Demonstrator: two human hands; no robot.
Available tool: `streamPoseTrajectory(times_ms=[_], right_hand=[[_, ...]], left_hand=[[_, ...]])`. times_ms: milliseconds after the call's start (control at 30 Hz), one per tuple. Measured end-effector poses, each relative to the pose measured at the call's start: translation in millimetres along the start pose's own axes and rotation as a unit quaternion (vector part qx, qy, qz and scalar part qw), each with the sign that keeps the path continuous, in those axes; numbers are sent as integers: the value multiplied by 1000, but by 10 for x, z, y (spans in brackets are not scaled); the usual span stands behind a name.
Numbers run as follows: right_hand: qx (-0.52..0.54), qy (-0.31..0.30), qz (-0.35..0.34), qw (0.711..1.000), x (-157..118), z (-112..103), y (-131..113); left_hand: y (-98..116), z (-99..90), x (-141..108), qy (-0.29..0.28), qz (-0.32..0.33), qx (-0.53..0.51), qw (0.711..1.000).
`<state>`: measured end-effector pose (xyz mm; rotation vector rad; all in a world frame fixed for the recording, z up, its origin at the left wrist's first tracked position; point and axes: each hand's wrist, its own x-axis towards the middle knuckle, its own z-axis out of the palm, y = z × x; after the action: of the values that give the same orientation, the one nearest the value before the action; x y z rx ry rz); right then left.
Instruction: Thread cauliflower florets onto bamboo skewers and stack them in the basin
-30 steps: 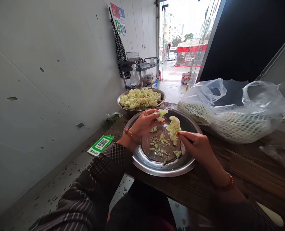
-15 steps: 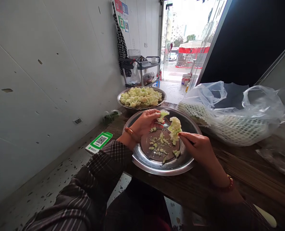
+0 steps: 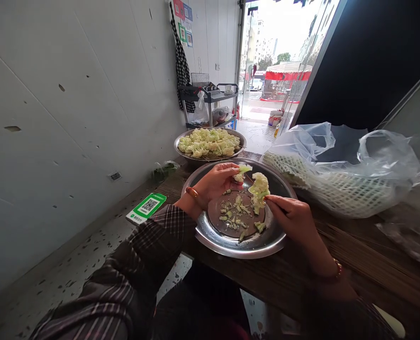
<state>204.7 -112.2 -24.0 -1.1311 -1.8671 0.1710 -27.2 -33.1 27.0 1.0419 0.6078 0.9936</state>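
My left hand pinches a small cauliflower floret between thumb and fingers over the far part of a wide steel basin. A larger piece of cauliflower stands upright at the fingertips of my right hand, a short gap to the right of the other floret. Whether a thin stick runs through it I cannot make out. Below both hands, stem scraps and crumbs lie on the basin's bottom.
Behind stands a second basin heaped with cauliflower florets. Plastic bags with net-wrapped cauliflower lie to the right, near a spread of thin sticks. A green payment-code sign is at the left edge; a dark cart stands beyond.
The view has shifted slightly. Both hands keep their grip on the cauliflower pieces and their place over the basin almost unchanged.
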Motion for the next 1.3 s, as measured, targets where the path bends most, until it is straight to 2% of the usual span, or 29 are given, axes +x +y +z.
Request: streamPoseTrajectory(times_ms=[500, 833, 1033, 1200, 1300], right_hand=[[-4, 4, -8, 1000, -10, -3, -20], [-2, 15, -2, 1000, -9, -10, -72], [11, 7, 25, 1000, -2, -4, -74], [35, 6, 70, 997, 14, -16, -76], [49, 4, 93, 994, 26, -23, -95]], left_hand=[[-37, 20, 5, -18, -25, -22, 999], [-40, 49, 4, -24, -32, 7, 999], [-134, 126, 31, -61, -37, 38, 997], [-129, 145, 30, -25, 7, 74, 997], [-132, 129, 39, -13, 12, 85, 996]])
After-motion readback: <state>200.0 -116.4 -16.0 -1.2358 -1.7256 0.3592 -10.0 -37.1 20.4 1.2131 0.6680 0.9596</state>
